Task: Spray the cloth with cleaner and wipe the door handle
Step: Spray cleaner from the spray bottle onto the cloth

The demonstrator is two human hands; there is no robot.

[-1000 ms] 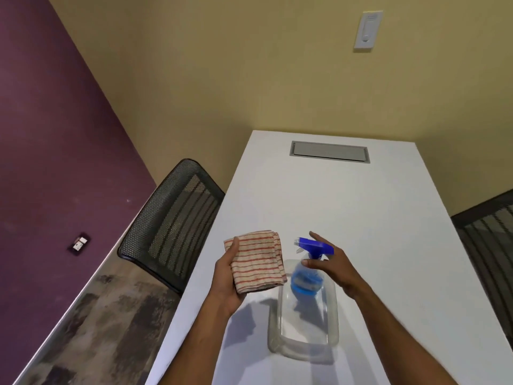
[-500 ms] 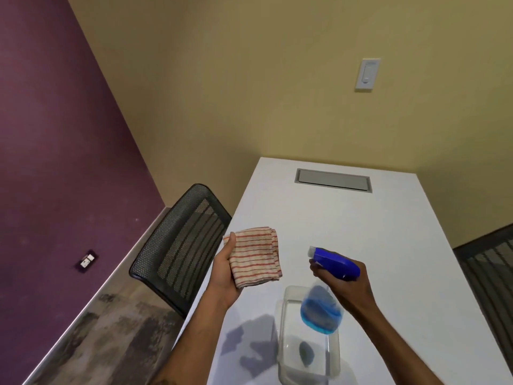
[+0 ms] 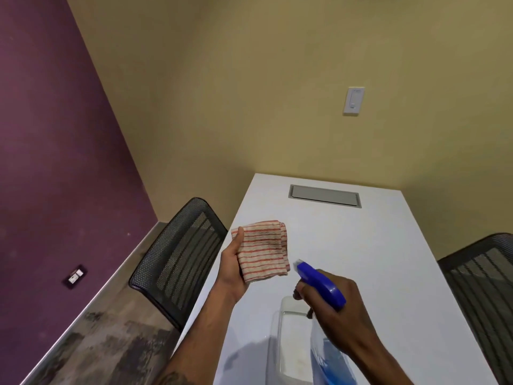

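My left hand (image 3: 231, 269) holds the folded cloth (image 3: 262, 251) closed in its grip, thumb laid over the cloth's left edge and the fingers hidden behind it, so the striped face is turned up and toward me. My right hand (image 3: 337, 309) is wrapped tight round the neck of the spray bottle (image 3: 322, 282), with one finger curled under the blue head at the trigger. The bottle is tilted, its nozzle pointing up and left at the cloth's near right corner, just beside it but not touching. The bottle's clear body, with blue liquid inside, runs down to the near edge of the view below my wrist. Both hands are raised above the white table (image 3: 374, 245). A clear plastic tray (image 3: 286, 348) sits on the table beneath the bottle; I cannot tell whether the bottle touches it. At the table's far end a grey rectangular hatch (image 3: 324, 195) is set flush in the top. A black mesh chair (image 3: 183, 254) stands at the table's left side and a second mesh chair (image 3: 483, 287) at its right. A white switch (image 3: 353, 100) is fixed to the yellow far wall, and an outlet (image 3: 75, 275) sits low on the purple left wall. The door handle is not in view.
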